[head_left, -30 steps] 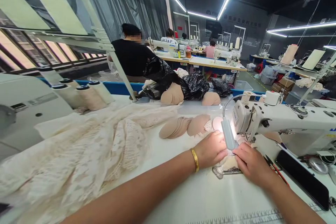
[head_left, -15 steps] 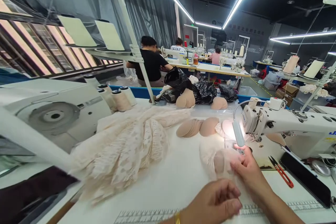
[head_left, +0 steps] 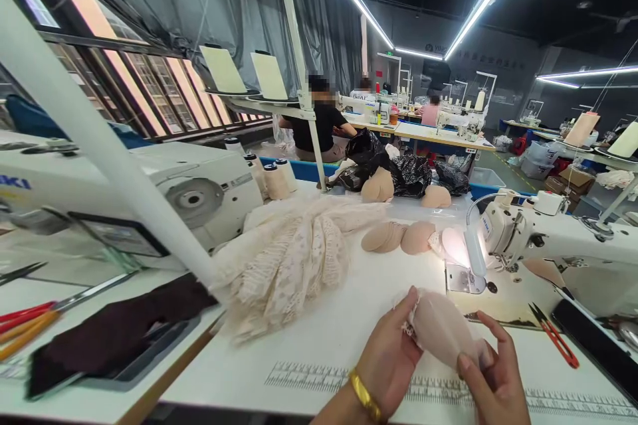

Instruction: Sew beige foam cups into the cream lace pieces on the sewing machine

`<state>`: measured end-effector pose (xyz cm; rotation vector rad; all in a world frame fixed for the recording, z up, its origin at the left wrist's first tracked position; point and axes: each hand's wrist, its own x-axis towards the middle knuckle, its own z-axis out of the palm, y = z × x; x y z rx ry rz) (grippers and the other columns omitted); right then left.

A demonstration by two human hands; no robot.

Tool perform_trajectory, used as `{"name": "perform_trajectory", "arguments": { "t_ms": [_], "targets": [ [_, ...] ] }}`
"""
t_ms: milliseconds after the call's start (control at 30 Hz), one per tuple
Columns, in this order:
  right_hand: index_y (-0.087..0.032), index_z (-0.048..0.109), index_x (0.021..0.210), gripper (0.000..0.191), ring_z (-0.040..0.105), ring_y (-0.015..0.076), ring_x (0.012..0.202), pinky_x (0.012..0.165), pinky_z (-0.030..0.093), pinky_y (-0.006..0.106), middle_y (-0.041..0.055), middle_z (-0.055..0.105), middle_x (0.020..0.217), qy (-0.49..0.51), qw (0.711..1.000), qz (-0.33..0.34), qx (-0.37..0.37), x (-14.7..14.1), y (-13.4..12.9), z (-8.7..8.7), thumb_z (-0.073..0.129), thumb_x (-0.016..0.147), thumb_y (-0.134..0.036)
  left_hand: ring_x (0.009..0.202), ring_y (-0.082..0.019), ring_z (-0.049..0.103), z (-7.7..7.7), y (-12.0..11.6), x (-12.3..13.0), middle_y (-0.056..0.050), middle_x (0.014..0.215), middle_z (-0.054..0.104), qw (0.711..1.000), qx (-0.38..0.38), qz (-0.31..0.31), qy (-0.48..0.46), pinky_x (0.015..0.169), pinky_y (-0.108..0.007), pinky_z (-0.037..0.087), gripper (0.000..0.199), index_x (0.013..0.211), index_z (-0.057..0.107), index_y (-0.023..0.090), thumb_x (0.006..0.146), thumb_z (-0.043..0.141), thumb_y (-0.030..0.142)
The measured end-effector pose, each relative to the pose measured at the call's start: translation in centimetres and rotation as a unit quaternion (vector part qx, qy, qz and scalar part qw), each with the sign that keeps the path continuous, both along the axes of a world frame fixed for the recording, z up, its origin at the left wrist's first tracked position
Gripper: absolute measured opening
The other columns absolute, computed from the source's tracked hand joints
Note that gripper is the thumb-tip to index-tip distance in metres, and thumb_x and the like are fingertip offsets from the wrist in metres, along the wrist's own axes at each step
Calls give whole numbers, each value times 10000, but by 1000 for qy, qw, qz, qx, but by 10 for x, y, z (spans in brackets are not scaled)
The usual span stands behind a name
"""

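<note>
Between both hands, above the white table's front part, is a pale beige cup-shaped pad (head_left: 443, 329) with sheer fabric and lace at its left edge. My left hand (head_left: 391, 358), with a gold bangle at the wrist, grips the pad's left side, fingers partly behind it. My right hand (head_left: 493, 368) pinches the lower right side between thumb and fingers, the index finger raised. Beyond them lie stacked beige pads (head_left: 383, 238) and another pad (head_left: 417, 238). A heap of cream lace fabric (head_left: 294, 265) lies to the left.
A sewing machine (head_left: 573, 239) with a lit lamp (head_left: 474, 251) stands at the right. Red-handled snips (head_left: 561, 342) and a black phone (head_left: 598, 345) lie nearby. Another machine (head_left: 199, 192) and dark cloth (head_left: 119, 325) are at left. People sit farther back.
The view has swung left. The pad and sheer fabric have come away from the machine toward me. My left hand, earlier holding nothing visible, has taken hold of the pad's left side.
</note>
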<state>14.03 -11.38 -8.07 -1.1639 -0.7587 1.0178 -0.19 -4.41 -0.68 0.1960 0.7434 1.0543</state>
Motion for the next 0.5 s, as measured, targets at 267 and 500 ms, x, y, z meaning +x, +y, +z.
{"name": "perform_trajectory", "arguments": {
  "t_ms": [267,500],
  "targets": [
    [-263,416,1509,874,628,189,719,685,493,269,-15,657,808,-5,1000,-25,4,-4,1,-4,819,818,-615,991,-326,742,0,-3,3,-139,960,795,988,143,-57,18,935,-398,588,418,958,792,114,683,967,375],
    [-277,624,1344,585,682,240,776,762,567,377,42,733,864,-146,983,106,40,37,8,17,787,861,-564,988,-329,722,16,8,-13,-94,972,785,920,301,-240,73,943,-415,558,407,1001,797,154,765,868,478]
  ]
}}
